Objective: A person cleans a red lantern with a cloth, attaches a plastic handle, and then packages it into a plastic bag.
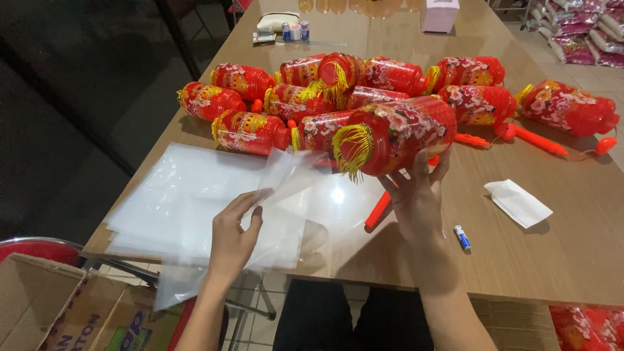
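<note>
My right hand [416,198] holds up a red lantern [396,133] with flower print and a yellow tassel fringe, above the wooden table [520,260]. Its orange handle stick [378,209] hangs beside my palm. My left hand [235,235] pinches a clear plastic bag [286,175] and lifts it off a stack of clear bags [175,201] at the table's near left. The bag's top corner reaches towards the lantern's tasselled end.
Several more red lanterns [305,97] lie heaped across the middle of the table, one [565,107] at the right. A white folded paper [517,203] and a small blue battery [461,237] lie right of my hand. A cardboard box [58,305] sits below left.
</note>
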